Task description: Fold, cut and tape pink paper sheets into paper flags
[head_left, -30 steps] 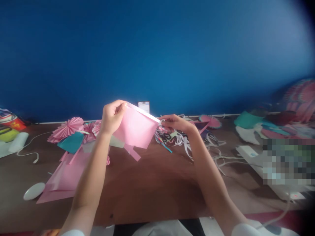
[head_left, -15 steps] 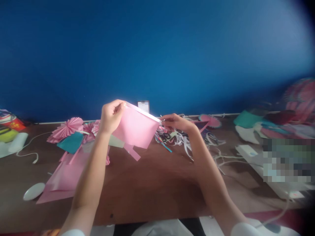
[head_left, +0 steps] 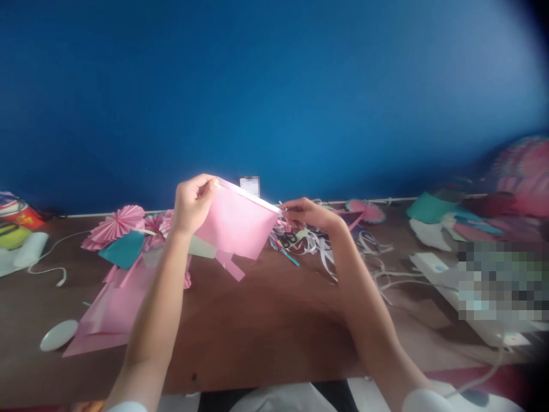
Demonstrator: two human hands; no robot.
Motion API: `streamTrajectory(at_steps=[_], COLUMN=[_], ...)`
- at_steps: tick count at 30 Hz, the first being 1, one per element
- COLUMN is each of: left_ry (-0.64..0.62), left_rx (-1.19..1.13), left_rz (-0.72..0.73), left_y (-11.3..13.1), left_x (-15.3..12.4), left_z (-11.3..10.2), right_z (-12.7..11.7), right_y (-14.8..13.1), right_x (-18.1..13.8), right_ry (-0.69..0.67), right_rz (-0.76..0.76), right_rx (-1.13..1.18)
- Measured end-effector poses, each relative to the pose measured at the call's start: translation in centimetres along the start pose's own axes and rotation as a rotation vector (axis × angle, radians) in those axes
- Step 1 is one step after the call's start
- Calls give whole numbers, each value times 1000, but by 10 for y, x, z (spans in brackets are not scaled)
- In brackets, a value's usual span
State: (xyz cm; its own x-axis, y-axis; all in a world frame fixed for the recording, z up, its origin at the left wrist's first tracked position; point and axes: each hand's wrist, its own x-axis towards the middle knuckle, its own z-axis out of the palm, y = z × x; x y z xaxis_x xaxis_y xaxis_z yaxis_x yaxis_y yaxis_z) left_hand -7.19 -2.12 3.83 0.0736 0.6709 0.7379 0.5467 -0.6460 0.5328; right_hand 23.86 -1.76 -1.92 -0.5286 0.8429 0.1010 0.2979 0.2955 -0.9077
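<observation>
The pink paper [head_left: 240, 223] is up in the air, over the desk [head_left: 257, 326] and in front of the middle of its back edge. The left hand [head_left: 191, 203] is closed tight, with thumb and fingers holding the paper's top left corner. The right hand [head_left: 307, 213] is narrow. It seems to pinch the low end of a white strip [head_left: 259, 201] that runs along the top of the paper. I can't tell if the strip is tape or a fold.

Hardly anything is different from a second ago. Both hands stay in nearly the same spot, and the paper keeps its slant. I think this is a careful bit of the work, with the top kept still and straight.

Pink paper fans [head_left: 122, 224] lie near the desk's back left corner. A big pink sheet [head_left: 114, 312] lies nearer its front left corner. Curly ribbons [head_left: 315, 245] lie by the back edge, near the right hand.
</observation>
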Motion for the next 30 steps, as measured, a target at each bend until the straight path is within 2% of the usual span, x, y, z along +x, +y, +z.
streamTrajectory(at_steps=[6,13,17,20,23,30], left_ry=[-11,-3,-53,-155,-338,-707], left_rx=[18,-44,-44,-57,-37,-136], left_rz=[-22,-34,-50,-81,-142,-242], left_y=[0,-2,-6,-12,-20,-29], left_x=[2,3,5,8,10,16], left_z=[-1,-2,-4,-8,-14,-22], right_z=[0,4,4,3,4,15], right_y=[-9,-25,-27,-25,-26,-49], right_x=[-3,-9,-7,-3,0,-1], right_ry=[8,103,168,221,270,237], right_rz=[-28,-20,-18,11,33,38], right_rx=[-9,-54,-88,-171,-346,-572])
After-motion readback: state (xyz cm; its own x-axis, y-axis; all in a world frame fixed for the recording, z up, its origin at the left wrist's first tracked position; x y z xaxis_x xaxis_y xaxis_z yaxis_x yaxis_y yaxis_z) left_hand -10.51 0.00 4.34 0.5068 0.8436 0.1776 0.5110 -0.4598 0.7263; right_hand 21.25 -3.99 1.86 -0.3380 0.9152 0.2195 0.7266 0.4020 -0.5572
